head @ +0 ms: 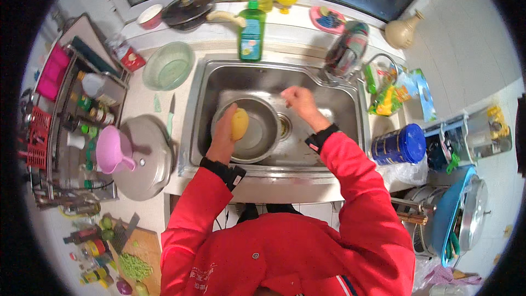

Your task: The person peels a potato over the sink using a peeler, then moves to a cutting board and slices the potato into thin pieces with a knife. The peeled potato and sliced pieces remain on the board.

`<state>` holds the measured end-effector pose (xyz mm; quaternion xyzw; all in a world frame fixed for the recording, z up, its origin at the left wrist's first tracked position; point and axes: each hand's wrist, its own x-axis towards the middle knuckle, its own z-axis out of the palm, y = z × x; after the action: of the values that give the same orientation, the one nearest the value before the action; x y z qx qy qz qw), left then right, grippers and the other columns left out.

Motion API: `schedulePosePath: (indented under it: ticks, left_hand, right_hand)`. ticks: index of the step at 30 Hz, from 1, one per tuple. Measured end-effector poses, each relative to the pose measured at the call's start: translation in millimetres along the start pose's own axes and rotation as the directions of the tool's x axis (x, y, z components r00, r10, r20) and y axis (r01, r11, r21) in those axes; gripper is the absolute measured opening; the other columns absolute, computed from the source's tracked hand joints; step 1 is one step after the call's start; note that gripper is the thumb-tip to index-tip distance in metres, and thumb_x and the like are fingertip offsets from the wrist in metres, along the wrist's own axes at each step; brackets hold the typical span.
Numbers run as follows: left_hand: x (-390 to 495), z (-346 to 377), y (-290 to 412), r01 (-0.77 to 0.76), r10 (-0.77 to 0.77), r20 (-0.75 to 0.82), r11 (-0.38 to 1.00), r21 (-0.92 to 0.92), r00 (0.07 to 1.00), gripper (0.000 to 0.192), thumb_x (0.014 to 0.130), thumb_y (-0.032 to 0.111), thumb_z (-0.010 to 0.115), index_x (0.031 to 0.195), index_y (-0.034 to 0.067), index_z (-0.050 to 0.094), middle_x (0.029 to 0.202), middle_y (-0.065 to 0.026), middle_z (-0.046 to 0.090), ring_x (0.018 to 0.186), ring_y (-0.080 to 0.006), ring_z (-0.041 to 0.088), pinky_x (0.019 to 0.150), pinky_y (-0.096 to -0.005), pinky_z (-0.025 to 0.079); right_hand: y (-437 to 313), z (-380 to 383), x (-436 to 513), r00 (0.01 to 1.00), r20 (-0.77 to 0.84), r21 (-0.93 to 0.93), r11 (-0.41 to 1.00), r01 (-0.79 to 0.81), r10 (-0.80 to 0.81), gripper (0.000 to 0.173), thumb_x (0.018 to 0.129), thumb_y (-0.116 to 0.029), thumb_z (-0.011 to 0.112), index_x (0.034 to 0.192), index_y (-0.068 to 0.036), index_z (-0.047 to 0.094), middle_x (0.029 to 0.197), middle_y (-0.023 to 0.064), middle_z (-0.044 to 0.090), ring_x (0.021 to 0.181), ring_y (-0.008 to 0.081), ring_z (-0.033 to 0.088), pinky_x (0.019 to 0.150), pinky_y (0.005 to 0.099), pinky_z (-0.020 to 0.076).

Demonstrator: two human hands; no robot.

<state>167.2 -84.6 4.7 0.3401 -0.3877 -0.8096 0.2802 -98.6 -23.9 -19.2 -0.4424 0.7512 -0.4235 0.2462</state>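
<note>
My left hand (pixel 222 136) grips a yellow, rounded piece of produce (pixel 240 124), which looks like a peeled potato. Below it, a round metal basin (pixel 259 154) rests in the left part of the stainless steel sink (pixel 328 144). Over the sink, to the right of the basin, hovers my right hand (pixel 303 105) with its fingers curled together and nothing visible in them. The drain (pixel 283 126) shows between the basin and my right wrist, with small scraps in it.
Behind the sink stands a green pump bottle (pixel 252 35); a cloth-like bundle (pixel 349 49) hangs over the faucet area. A knife (pixel 171 115), a pale green bowl (pixel 169 65) and a pot lid with a pink ladle (pixel 114 150) lie left. Rightward is a blue-lidded canister (pixel 398 144).
</note>
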Motion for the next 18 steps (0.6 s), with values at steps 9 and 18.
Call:
schedulePosePath:
  ticks: [9,18]
  left_hand:
    - [73,143,-40,0.012,-0.034,0.401,0.998,0.059,0.916,0.038,0.094,0.02,0.055,0.129,0.011,0.042,0.114,-0.0107,0.057,0.099,-0.0259,0.062,0.077,-0.0387,0.055]
    - [129,208,-82,0.196,-0.18,0.196,0.978,-0.066,0.964,0.038,0.093,0.048,0.046,0.111,0.015,0.054,0.094,-0.0096,0.064,0.08,-0.0295,0.065,0.066,-0.044,0.054]
  right_hand:
    - [14,-113,15,0.981,-0.153,-0.581,0.814,0.005,-0.116,0.024,0.09,-0.021,0.055,0.102,-0.003,0.065,0.092,0.022,0.065,0.094,0.041,0.059,0.079,0.0475,0.0483]
    - [60,-126,-12,1.0,-0.025,0.431,0.902,0.001,0.011,0.038,0.099,-0.025,0.05,0.126,-0.001,0.057,0.12,0.0093,0.062,0.11,0.0199,0.057,0.098,0.0311,0.0414]
